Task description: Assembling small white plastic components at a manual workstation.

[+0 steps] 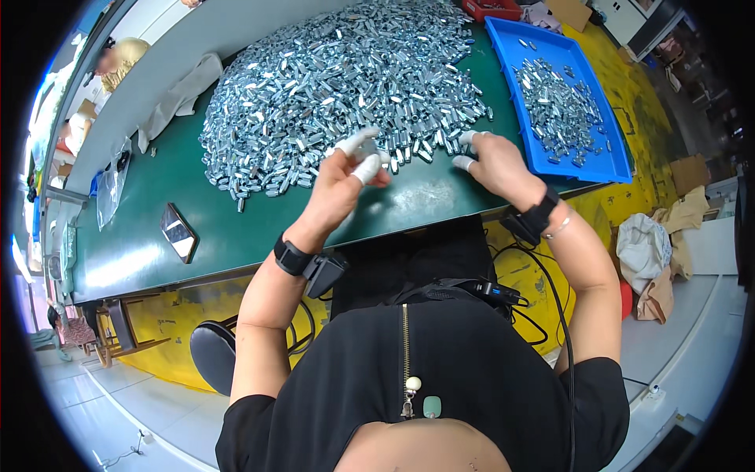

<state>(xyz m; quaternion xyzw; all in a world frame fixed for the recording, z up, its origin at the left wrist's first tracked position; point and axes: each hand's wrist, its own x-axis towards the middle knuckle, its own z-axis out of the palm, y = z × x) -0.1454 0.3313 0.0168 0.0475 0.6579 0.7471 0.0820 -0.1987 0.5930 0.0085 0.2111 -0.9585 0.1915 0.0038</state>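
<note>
A broad heap of shiny silver long hex nuts [338,86] covers much of the green table [259,228]. My left hand [340,185] is at the heap's near edge, its thumb and fingertips in white finger covers. Its fingers curl round a greyish gleam, too blurred to tell what it is. My right hand [502,167] is by the heap's near right corner, its covered thumb and forefinger apart with nothing seen between them. Beyond it, to the right, lies a blue tray [537,167] with many of the same metal pieces spread inside.
A dark phone-like slab [179,232] and a clear plastic bag [115,185] lie at the left of the table. Pale cloth [177,98] rests by the raised back edge. A red bin [495,9] stands at the far right. Black cables [554,291] hang near my right arm.
</note>
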